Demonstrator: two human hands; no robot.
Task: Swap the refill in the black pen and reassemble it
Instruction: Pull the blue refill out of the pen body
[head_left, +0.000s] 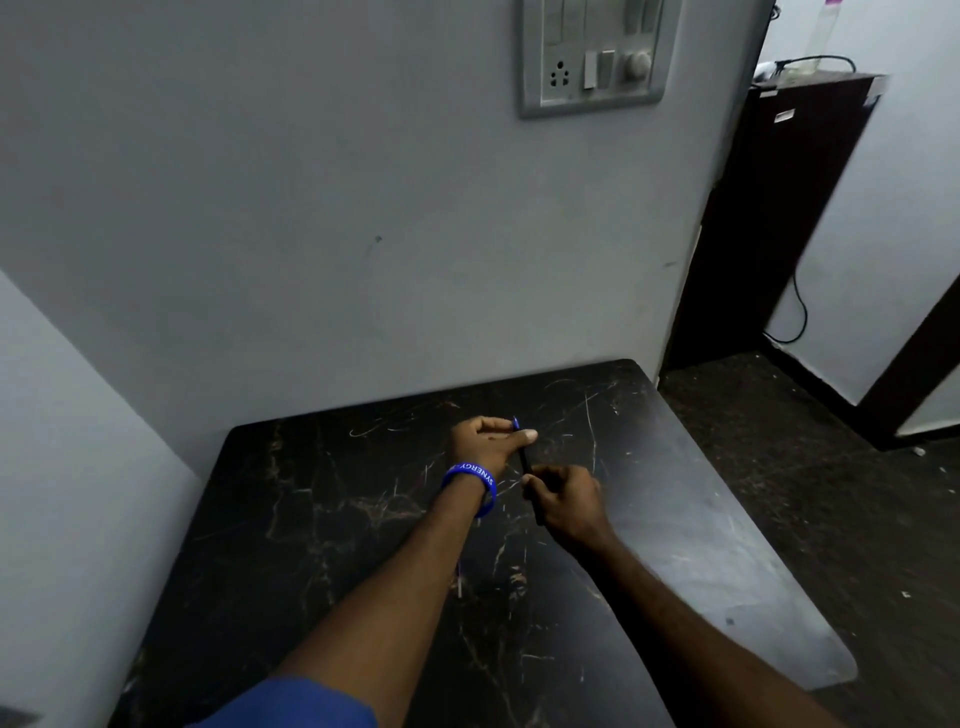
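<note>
The black pen (523, 460) is held between both hands above the dark table (363, 519), running from upper left to lower right. My left hand (485, 441), with a blue wristband, pinches the pen's far end, where a small blue tip (516, 423) shows. My right hand (566, 501) is closed around the pen's near end. A thin refill with a blue section (459, 578) lies on the table beside my left forearm, partly hidden by it.
The black marble-patterned table stands in a corner against grey walls. A switchboard (592, 52) hangs on the wall above. To the right are a dark cabinet (769, 218), a hanging cable (797, 312) and dark floor.
</note>
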